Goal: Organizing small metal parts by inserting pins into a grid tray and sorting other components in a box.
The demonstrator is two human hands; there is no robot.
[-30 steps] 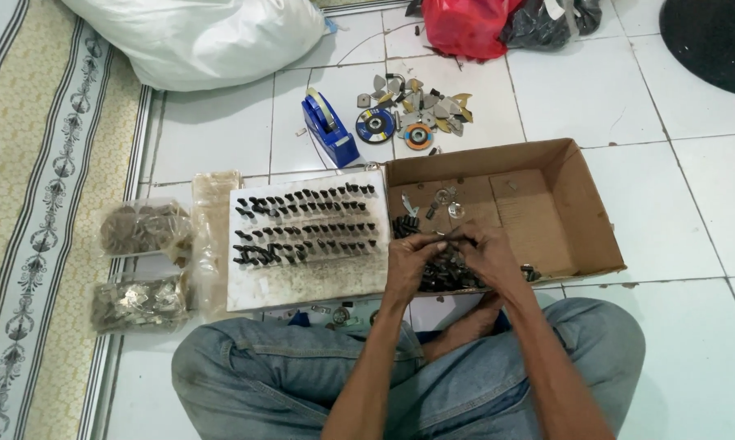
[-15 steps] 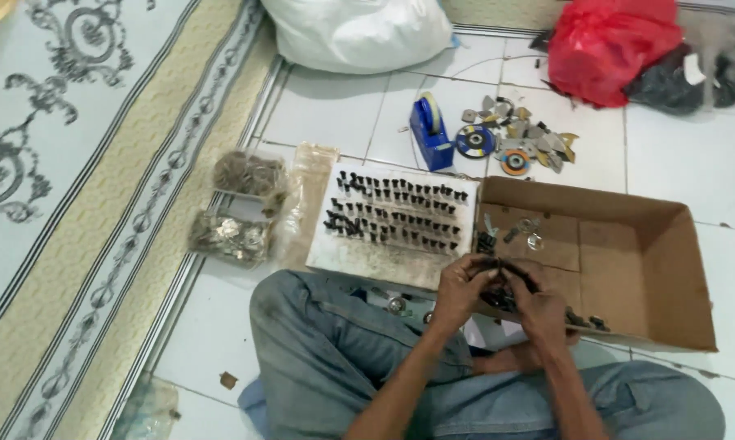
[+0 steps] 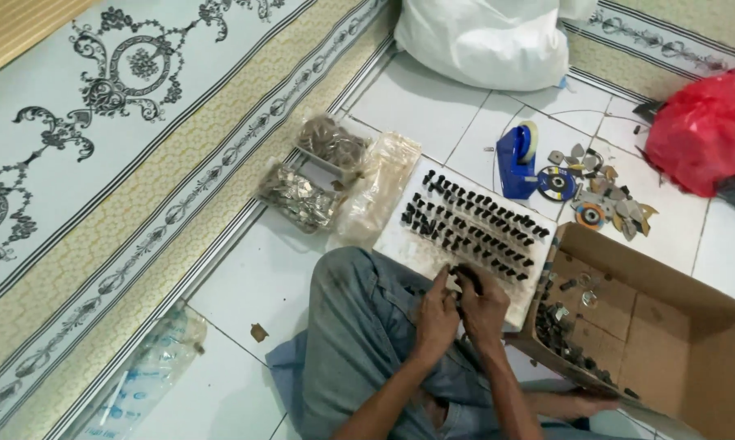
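I sit cross-legged on a tiled floor. My left hand and my right hand are close together at the near edge of a white board that carries rows of small black parts. Both hands pinch one small black part between their fingertips, just above the board's edge. An open cardboard box lies to the right of my hands, with several small dark metal pieces heaped along its near wall.
A blue tape dispenser and a scatter of small discs and metal bits lie beyond the board. Clear bags of metal parts sit left of it. A white sack, a red bag and a patterned rug border the area.
My hands have moved from over the cardboard box leftwards to the near edge of the white board. The view has swung left and closer.
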